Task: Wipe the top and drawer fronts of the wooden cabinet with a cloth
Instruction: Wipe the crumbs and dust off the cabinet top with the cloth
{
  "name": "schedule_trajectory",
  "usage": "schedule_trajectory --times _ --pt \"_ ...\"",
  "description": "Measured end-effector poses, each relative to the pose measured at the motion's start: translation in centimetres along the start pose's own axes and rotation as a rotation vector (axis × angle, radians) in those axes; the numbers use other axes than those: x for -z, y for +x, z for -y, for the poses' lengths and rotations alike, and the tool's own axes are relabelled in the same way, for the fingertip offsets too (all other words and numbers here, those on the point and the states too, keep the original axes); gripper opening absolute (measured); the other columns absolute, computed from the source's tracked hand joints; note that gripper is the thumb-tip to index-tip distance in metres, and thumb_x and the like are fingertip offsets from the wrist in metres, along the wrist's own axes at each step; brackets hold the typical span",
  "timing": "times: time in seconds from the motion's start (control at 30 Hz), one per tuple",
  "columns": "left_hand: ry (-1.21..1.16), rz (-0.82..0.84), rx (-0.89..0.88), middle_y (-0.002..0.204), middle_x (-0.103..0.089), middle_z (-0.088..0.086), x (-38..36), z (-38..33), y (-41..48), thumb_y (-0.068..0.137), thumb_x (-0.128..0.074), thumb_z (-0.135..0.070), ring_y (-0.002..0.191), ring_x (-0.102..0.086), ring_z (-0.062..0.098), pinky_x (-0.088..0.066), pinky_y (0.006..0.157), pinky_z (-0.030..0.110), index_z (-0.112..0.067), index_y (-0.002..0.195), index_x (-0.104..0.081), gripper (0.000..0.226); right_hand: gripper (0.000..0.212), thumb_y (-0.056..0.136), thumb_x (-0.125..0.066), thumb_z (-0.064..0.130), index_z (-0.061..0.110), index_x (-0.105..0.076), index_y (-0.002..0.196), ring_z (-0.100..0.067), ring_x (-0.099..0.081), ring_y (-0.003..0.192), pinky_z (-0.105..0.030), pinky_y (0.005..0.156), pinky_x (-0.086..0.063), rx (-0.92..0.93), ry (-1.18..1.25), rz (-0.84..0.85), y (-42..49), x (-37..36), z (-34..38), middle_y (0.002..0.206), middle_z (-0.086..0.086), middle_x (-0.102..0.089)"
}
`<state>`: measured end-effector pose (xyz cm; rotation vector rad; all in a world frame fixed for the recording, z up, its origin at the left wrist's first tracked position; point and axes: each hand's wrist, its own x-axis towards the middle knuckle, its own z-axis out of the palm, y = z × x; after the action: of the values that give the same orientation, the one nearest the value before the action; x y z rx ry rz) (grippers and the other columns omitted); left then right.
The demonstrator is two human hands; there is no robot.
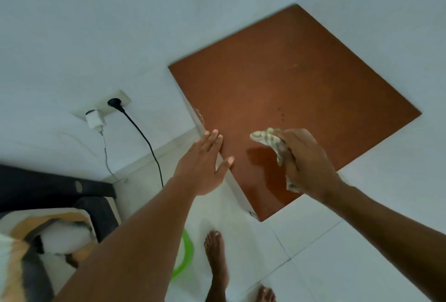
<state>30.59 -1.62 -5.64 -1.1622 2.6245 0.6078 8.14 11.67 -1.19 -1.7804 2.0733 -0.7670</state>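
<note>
Pale walls [96, 24] corner the reddish-brown wooden cabinet top [289, 89]; its drawer fronts are hidden. Our left hand [205, 164] lies spread on its edge; our right hand [306, 159] grips the crumpled striped cloth [268, 138] over it.

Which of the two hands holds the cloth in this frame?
The right hand grips the bunched striped cloth over the cabinet top; the left hand holds nothing, its fingers straight at the top's edge.

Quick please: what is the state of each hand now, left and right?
Left hand: open, fingers straight, at the left edge of the cabinet top.
Right hand: closed, gripping the cloth.
</note>
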Motion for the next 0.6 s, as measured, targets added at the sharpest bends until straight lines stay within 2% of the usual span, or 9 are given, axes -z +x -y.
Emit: schedule_trajectory --times 0.07,0.13,0.27,0.37,0.47,0.53,0.6 --pt "0.014 -0.048 0.000 0.169 -0.001 0.000 0.5 2.2 0.1 0.100 -0.013 -0.065 0.155 0.006 0.015 -0.003 0.126 0.036 -0.016 0.161 -0.007 0.079 0.032 0.103 -0.048 0.015 0.009 -0.058 0.132 -0.020 -0.054 0.107 -0.039 0.097 -0.050 -0.034 -0.047 0.037 6.1 -1.8 0.8 0.119 -0.009 -0.063" --pt "-0.007 -0.095 0.013 0.169 -0.003 0.003 1.3 4.0 0.6 0.101 -0.014 -0.061 0.155 0.004 0.017 0.000 0.124 0.033 -0.014 0.161 -0.007 0.077 0.033 0.104 -0.045 0.013 0.011 -0.058 0.134 -0.018 -0.049 0.108 -0.036 0.098 -0.043 -0.018 -0.068 0.067 11.7 -3.9 1.8 0.119 -0.007 -0.061" --pt "-0.072 -0.133 0.087 0.169 0.001 0.005 3.2 7.8 3.3 0.106 -0.027 -0.041 0.155 0.005 0.019 -0.004 0.126 0.037 -0.012 0.161 -0.003 0.067 0.031 0.101 -0.047 0.007 0.009 -0.060 0.129 -0.026 -0.052 0.110 -0.039 0.098 -0.045 0.014 -0.111 0.061 21.1 -7.7 4.8 0.120 -0.008 -0.061" --pt "-0.033 -0.105 0.087 0.169 0.007 0.007 4.3 10.6 5.7 0.101 -0.035 -0.029 0.155 0.008 0.020 -0.007 0.126 0.040 -0.011 0.160 0.003 0.072 0.030 0.099 -0.046 0.003 0.003 -0.061 0.125 -0.032 -0.055 0.111 -0.036 0.099 -0.037 0.065 -0.152 0.053 26.4 -10.1 6.9 0.120 -0.014 -0.063" --pt "0.004 -0.082 0.059 0.169 0.012 0.006 5.3 12.4 7.9 0.097 -0.041 -0.022 0.154 0.011 0.020 -0.006 0.126 0.040 -0.011 0.160 0.007 0.080 0.037 0.098 -0.044 0.001 0.001 -0.058 0.132 -0.037 -0.054 0.119 -0.038 0.105 -0.033 0.091 -0.180 0.108 30.3 -12.0 7.7 0.128 -0.017 -0.062" --pt "0.022 -0.072 0.029 0.168 0.013 0.006 5.7 12.9 9.1 0.096 -0.043 -0.020 0.154 0.012 0.020 -0.006 0.126 0.040 -0.011 0.160 0.009 0.083 0.046 0.099 -0.035 0.015 0.002 -0.053 0.139 -0.036 -0.049 0.130 -0.041 0.114 -0.032 0.127 -0.212 0.193 31.6 -13.5 6.8 0.137 -0.017 -0.058" --pt "0.035 -0.074 -0.002 0.168 0.012 0.007 5.6 13.3 9.9 0.094 -0.045 -0.019 0.155 0.011 0.021 -0.006 0.126 0.040 -0.010 0.160 0.008 0.085 0.059 0.098 -0.023 0.033 0.011 -0.044 0.149 -0.031 -0.033 0.148 -0.047 0.122 -0.025 0.134 -0.255 0.275 31.6 -15.1 5.5 0.153 -0.013 -0.045"
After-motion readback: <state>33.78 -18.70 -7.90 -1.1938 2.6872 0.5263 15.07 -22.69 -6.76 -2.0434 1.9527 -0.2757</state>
